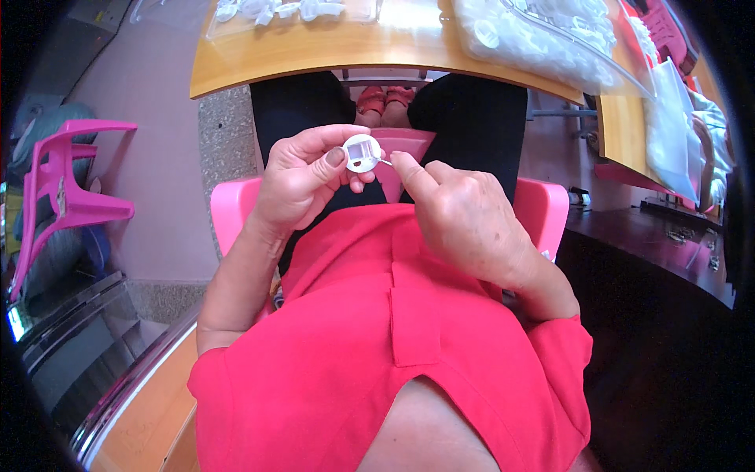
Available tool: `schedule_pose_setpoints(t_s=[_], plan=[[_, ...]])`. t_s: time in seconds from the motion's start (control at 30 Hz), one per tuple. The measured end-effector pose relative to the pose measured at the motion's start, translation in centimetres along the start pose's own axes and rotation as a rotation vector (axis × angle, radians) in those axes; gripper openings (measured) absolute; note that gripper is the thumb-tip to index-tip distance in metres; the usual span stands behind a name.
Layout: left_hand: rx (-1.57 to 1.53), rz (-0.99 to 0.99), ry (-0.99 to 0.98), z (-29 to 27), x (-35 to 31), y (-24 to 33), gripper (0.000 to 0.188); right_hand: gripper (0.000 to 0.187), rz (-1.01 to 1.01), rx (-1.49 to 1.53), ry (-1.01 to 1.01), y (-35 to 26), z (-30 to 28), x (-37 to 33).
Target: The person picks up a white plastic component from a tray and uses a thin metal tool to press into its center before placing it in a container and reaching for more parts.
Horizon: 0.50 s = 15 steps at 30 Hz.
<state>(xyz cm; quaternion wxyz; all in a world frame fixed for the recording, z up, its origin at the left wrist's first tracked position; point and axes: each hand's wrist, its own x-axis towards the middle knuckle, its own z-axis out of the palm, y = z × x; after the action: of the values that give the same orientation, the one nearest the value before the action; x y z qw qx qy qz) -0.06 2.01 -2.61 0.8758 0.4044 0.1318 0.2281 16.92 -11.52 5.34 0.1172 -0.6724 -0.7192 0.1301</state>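
Observation:
Between the thumb and fingers of my left hand is a small round white plastic part, held up above my lap. A squarish recess shows in its face, with a small dark reddish spot below it. My right hand pinches a thin, light-coloured stick-like piece, whose end meets the right edge of the round part. Whether this piece is a separate tool or belongs to the part I cannot tell. The curled fingers of my right hand hide its other end.
Ahead stands a wooden table bearing a clear tray of white plastic pieces and a larger heap of translucent white pieces. Pink chair arms flank me. A pink plastic chair is at left, a dark surface at right.

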Motion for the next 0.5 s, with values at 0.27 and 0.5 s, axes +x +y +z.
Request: schedule_pose_setpoints(t_s=[0.27, 0.5], plan=[[0.036, 0.017, 0.01, -0.05, 0.07, -0.49, 0.03, 0.037, -0.039, -0.038, -0.015, 0.21, 0.11, 0.37], [0.094, 0.037, 0.036, 0.23, 0.21, -0.92, 0.03, 0.037, 0.013, -0.134, -0.081, -0.36, 0.21, 0.82]])
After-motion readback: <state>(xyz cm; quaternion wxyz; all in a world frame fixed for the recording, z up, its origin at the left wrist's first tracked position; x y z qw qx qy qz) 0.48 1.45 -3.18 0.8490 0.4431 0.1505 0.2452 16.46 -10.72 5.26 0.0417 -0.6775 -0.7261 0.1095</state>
